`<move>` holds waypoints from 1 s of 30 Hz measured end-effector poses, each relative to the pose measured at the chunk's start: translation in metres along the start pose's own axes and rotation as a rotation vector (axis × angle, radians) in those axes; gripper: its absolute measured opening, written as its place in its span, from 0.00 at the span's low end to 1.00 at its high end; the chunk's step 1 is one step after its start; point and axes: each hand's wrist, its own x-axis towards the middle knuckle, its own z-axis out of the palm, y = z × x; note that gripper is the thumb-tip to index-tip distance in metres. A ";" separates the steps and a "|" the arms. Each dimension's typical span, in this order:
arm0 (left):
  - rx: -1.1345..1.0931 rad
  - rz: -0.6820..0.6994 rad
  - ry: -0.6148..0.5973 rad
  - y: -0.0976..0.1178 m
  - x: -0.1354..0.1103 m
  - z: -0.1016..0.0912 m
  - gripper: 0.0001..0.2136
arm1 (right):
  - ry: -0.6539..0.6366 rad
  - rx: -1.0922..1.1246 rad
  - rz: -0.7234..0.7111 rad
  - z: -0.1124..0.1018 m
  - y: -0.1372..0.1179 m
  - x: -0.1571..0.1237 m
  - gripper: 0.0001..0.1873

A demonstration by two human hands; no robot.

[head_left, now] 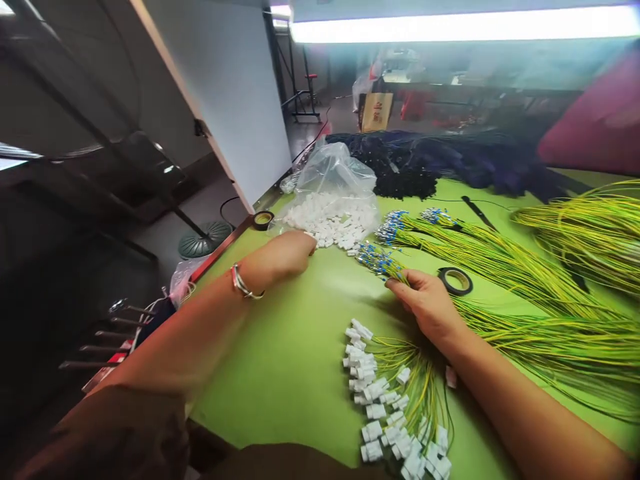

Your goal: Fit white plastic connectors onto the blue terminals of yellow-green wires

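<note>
Dark sleeve (120, 430) at lower left, pinched wires near centre: slips and snags are my worry

From my remote seat I see the right hand (427, 303), right of centre, clamped on a wire bundle (383, 261), thumb and fingers together just behind its blue-collared metal ends. Those ends fan out loosely; if the pinch slackens, I judge that strands could slide back or cross.

Near centre, the left hand (290, 255) curls at the near edge of a heap of white connectors (333, 223). Its fingertips are hidden from me, so I cannot tell whether they hold anything. Groping there could scatter pieces, and a tug on the clear bag (335, 170) above could drag some among the wire ends just beside them.

A second bundle (393, 228), also blue-ended, lies just beyond the held one; I think a careless sweep could tangle the two. The tape roll (466, 288) beside the right hand could be knocked. At lower centre, wired connectors (373, 380) lie fanned out, their leads close to the right forearm (505, 393); a low elbow could pull them askew.
</note>
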 end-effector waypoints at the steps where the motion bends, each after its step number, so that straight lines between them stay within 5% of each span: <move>1: -0.047 0.016 -0.003 0.002 0.001 0.001 0.05 | 0.001 -0.008 -0.002 0.001 -0.001 0.000 0.17; 6: -0.594 -0.019 -0.187 0.024 0.007 0.024 0.04 | 0.031 -0.059 -0.029 0.002 -0.003 0.000 0.16; 12: -1.433 -0.275 -0.290 0.038 0.010 0.061 0.11 | 0.055 -0.121 -0.109 0.004 -0.003 -0.005 0.11; 25: -1.507 -0.257 -0.381 0.044 0.000 0.067 0.13 | 0.039 -0.136 -0.114 0.005 -0.001 -0.006 0.12; 30: -1.481 -0.240 -0.328 0.040 0.003 0.071 0.12 | 0.008 -0.156 -0.082 0.007 -0.005 -0.007 0.11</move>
